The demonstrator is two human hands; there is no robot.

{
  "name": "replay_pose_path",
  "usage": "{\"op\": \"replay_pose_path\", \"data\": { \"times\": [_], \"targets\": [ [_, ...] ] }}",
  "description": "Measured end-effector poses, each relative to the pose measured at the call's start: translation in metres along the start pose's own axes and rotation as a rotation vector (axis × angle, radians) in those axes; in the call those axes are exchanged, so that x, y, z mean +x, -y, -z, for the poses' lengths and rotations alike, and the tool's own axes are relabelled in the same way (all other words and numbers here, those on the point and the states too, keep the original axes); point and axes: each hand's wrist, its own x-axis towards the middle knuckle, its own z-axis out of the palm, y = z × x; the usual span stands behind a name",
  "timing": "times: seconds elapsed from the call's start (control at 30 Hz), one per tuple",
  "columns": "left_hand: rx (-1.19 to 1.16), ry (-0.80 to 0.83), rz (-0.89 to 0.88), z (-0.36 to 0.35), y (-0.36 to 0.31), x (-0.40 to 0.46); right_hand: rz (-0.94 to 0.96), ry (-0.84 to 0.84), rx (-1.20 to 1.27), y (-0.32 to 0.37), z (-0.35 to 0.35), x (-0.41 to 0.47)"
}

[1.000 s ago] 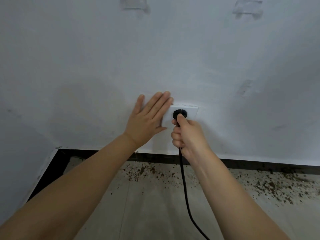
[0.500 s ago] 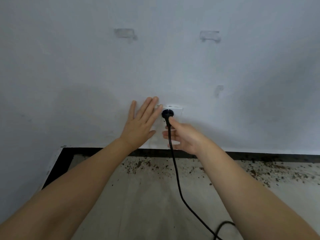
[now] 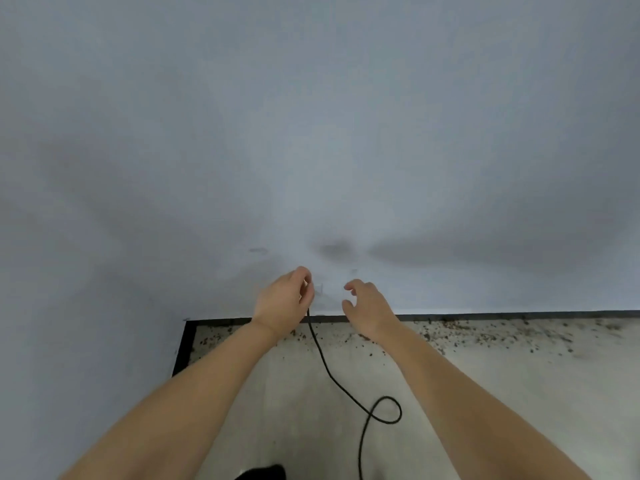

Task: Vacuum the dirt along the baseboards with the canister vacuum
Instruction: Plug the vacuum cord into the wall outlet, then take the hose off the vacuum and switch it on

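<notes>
Hovering left hand (image 3: 282, 301) beside cord (image 3: 325, 368), dirt (image 3: 450, 332) along baseboard (image 3: 519, 314)

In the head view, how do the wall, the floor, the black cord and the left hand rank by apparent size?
1. wall
2. floor
3. and 4. black cord and left hand: unsure; the cord is long but thin.

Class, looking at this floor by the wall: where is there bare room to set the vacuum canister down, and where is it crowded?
Bare floor lies right of the black cord, nearer than the dirt. A smaller bare patch lies between the cord and the left forearm. Crowded: the dirt strip along the black baseboard, and the cord's loop.
</notes>
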Motion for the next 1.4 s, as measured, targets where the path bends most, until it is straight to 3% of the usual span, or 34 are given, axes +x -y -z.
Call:
{"op": "replay_pose_path", "data": {
  "times": [0.13, 0.3, 0.53, 0.7, 1.03, 1.2, 1.4],
  "targets": [
    [-0.049, -0.035, -0.003, 0.087, -0.069, -0.011, 0.061, -0.091, -0.088, 0.042, 0.082, -0.063],
    [-0.085, 0.033, -0.046, 0.158, -0.142, -0.034, 0.057, -0.188, -0.224, 0.069, 0.167, -0.133],
    [-0.145, 0.054, -0.208, 0.189, -0.194, -0.071, -0.078, -0.336, -0.208, 0.063, 0.195, -0.226],
    [-0.174, 0.125, -0.429, 0.185, -0.24, -0.097, -0.267, -0.426, -0.074, 0.037, 0.175, -0.312],
    [-0.239, 0.362, -0.907, 0.142, -0.402, -0.21, -0.671, -0.621, 0.051, -0.068, 0.164, -0.513],
    [-0.23, 0.499, -1.04, 0.1, -0.497, -0.299, -0.819, -0.726, 0.09, -0.135, 0.154, -0.624],
    [-0.2, 0.585, -1.06, 0.036, -0.576, -0.406, -0.936, -0.72, 0.11, -0.223, 0.14, -0.749]
  ]
}}
